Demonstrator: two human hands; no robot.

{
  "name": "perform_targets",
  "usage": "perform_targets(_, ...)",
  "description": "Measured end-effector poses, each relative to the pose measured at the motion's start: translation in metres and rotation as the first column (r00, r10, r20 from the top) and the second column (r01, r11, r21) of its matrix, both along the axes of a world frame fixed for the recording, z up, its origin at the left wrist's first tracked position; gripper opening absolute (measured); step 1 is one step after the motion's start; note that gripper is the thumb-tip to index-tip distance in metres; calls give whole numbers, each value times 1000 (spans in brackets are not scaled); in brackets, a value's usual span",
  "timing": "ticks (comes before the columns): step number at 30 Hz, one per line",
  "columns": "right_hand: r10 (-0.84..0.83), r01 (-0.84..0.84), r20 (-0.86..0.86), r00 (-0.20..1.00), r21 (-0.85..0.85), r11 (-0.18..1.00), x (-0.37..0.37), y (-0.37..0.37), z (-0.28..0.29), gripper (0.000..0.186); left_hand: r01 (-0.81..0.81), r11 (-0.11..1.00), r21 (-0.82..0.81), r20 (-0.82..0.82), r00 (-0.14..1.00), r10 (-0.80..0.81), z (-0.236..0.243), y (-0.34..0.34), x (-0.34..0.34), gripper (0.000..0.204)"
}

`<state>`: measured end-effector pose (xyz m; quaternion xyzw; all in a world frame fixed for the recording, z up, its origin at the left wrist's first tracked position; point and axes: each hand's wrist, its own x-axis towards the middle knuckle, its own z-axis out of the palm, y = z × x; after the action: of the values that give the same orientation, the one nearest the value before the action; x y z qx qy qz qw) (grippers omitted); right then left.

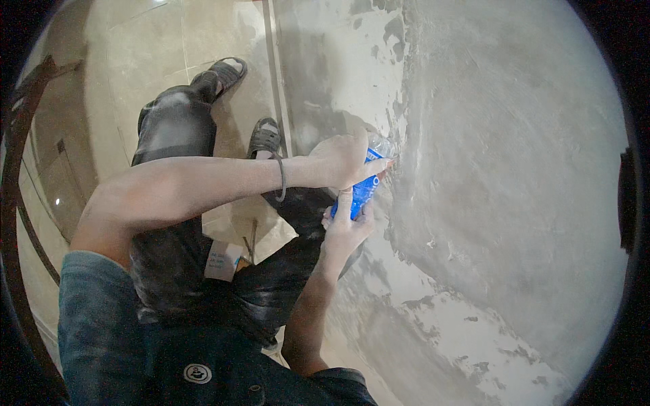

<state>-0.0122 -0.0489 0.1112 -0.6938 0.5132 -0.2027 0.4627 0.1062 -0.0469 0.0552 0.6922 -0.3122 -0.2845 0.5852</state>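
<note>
A clear plastic bottle [365, 188] with a blue label is tilted close to the grey plastered surface, with both my hands on it. My left hand [340, 161] comes across from the left and closes around the upper part, a finger lying over the label. Below it, my right hand [349, 229] grips the lower end with the thumb along the label. A small reddish-orange bit [387, 166] shows beside the bottle near my left fingertips; I cannot tell what it is. Pale dust coats both hands. My left fingers partly hide the bottle.
The grey plastered surface [514, 155] fills the right side, with patchy white plaster [467, 331] along its edge. My sandalled feet [230, 73] rest on the beige floor [128, 61]. A white box-like object [223, 260] lies between my legs. A dark curved bar [15, 155] stands far left.
</note>
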Motion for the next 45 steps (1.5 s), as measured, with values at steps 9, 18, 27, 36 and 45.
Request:
perform_targets(9, -28, 26, 55, 998, 23, 999, 6, 1, -9, 23, 242, 956, 165, 39, 967, -251, 10, 1, 22, 52)
perform_targets(18, 182, -199, -137, 974, -119, 973, 15, -44, 12, 22, -43, 999, -23, -172, 984, 38, 31, 5, 29, 63)
perform_targets(27, 164, -177, -92, 982, -165, 970, 55, -36, 13, 23, -27, 998, -49, -251, 968, 13, 35, 0, 71, 55)
perform_targets(36, 278, -297, -106, 955, -290, 910, 94, -48, 18, 27, -120, 987, -103, 83, 988, 128, 10, -21, 96, 30)
perform_targets(45, 19, -29, -107, 994, -93, 995, 70, -11, 23, 28, -187, 971, -150, 178, 961, 213, -9, -21, 71, 37)
